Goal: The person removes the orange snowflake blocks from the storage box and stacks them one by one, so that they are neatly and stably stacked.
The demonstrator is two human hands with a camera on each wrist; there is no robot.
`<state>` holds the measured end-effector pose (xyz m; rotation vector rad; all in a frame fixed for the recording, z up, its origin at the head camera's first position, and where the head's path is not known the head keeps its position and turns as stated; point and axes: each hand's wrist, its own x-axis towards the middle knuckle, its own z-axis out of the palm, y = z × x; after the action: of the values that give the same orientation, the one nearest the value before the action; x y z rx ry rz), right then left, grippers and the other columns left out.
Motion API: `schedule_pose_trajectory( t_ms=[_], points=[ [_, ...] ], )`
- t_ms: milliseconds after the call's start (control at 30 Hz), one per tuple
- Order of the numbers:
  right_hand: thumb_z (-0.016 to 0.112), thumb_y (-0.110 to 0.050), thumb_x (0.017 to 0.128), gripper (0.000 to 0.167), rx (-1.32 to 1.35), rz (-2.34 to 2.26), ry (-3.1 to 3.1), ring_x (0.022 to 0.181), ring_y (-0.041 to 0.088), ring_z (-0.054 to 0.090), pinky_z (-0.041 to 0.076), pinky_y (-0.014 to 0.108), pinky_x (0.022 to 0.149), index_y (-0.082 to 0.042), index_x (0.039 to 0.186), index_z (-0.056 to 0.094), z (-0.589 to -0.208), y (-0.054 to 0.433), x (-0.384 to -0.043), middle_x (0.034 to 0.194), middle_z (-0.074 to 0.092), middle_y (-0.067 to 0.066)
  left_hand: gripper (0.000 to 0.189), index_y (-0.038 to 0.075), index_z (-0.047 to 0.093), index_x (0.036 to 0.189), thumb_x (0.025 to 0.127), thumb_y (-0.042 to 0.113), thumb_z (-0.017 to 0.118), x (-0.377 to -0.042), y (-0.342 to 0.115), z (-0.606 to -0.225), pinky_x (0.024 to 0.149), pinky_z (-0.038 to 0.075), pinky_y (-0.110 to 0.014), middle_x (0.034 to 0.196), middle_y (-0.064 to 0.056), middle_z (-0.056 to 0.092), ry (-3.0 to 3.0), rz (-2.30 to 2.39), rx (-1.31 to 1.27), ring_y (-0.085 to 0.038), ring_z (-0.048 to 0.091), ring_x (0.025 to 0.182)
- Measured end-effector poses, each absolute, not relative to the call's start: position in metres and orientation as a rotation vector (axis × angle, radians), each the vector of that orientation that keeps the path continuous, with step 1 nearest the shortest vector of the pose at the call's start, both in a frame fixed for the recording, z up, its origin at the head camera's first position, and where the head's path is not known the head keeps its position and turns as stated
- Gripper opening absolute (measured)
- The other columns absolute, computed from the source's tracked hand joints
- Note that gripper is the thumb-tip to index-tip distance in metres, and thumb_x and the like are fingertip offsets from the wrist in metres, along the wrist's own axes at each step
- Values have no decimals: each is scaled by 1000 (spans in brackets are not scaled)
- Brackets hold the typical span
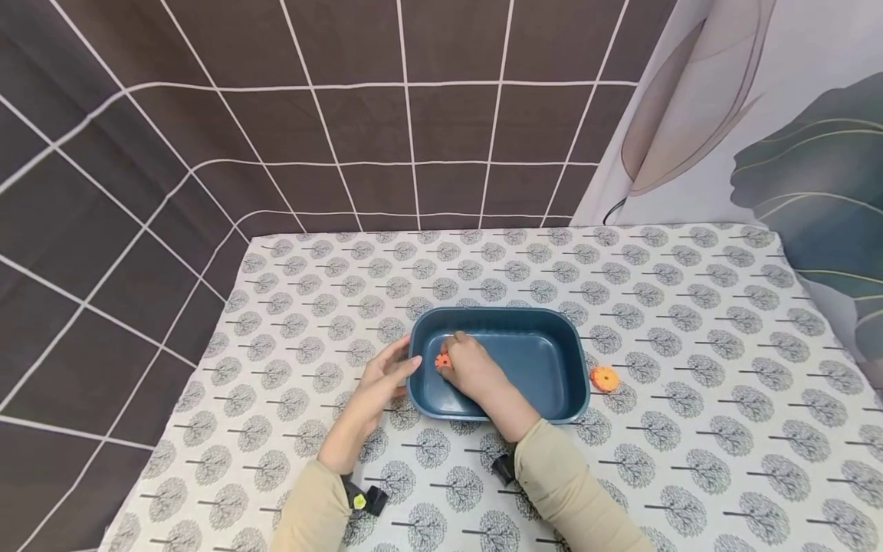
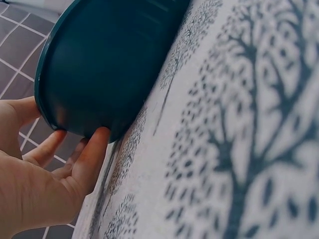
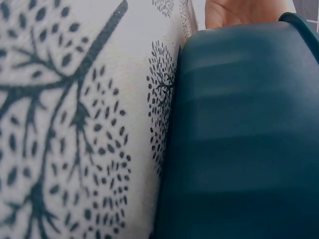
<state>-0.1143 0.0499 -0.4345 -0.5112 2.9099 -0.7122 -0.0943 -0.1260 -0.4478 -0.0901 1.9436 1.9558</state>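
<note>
A dark blue rectangular plastic tub (image 1: 545, 368) rests on the patterned cloth. My left hand (image 1: 375, 383) grips its left end, the thumb over the rim; in the left wrist view, fingertips (image 2: 102, 134) press the outer wall. Inside the tub near that end, my right hand (image 1: 476, 368) pinches a small orange toothed disc (image 1: 443, 360), partly covered by its fingers. The right wrist view has only the tub's ribbed outer wall (image 3: 249, 124) and part of the left hand (image 3: 244, 12); the right hand is hidden there. Outside the tub's right end lies another orange notched disc (image 1: 605, 378).
The table is covered with a white cloth (image 1: 690, 322) printed with grey trees. A dark curtain (image 1: 359, 123) with white grid lines hangs behind and to the left. At the right hangs a pale leaf-patterned curtain (image 1: 793, 100), with a black cable (image 1: 612, 211) at its foot.
</note>
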Motion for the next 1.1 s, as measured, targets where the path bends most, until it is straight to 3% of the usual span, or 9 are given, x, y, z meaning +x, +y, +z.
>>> schedule_pose_trajectory(
  t_ms=[233,467,600,800,967,1100],
  points=[
    [77,-17,76,29,-510,-720,2895,76,24,59,52,32,62,-1,99,66,-432,51,-114,92,59,10,57,20,42,139,87,27,64,-95,-126,-448,90,52,-39,142,-4,43,1940,1958,-89,-26,49,121],
    [76,-9,75,15,-641,-826,2886,74,20,61,53,29,62,-4,87,68,-432,52,-115,84,65,6,57,20,42,139,87,28,65,-94,-127,-448,91,51,-40,142,-4,43,1939,1956,-86,-26,49,121],
    [74,-6,75,13,-689,-818,2855,73,18,60,52,29,62,-3,87,69,-433,52,-116,84,65,6,57,20,43,139,87,28,64,-94,-126,-448,91,51,-40,141,-5,44,1942,1957,-78,-26,49,121],
    [76,-15,77,26,-700,-798,2841,90,25,63,55,35,78,-1,98,69,-435,54,-115,100,65,12,57,20,42,140,88,27,64,-95,-126,-447,91,51,-41,141,-5,43,1938,1957,-78,-26,48,121],
    [80,-21,73,39,-676,-807,2799,103,30,59,50,40,93,-2,105,67,-436,54,-115,110,62,15,57,19,41,140,88,26,64,-94,-127,-448,91,51,-41,141,-6,43,1938,1956,-84,-26,49,121],
    [81,-17,71,37,-641,-800,2773,95,27,59,52,39,86,-3,102,66,-434,52,-114,105,60,13,57,19,41,140,88,27,64,-95,-127,-448,91,51,-41,141,-5,43,1937,1955,-81,-26,49,121]
  ],
)
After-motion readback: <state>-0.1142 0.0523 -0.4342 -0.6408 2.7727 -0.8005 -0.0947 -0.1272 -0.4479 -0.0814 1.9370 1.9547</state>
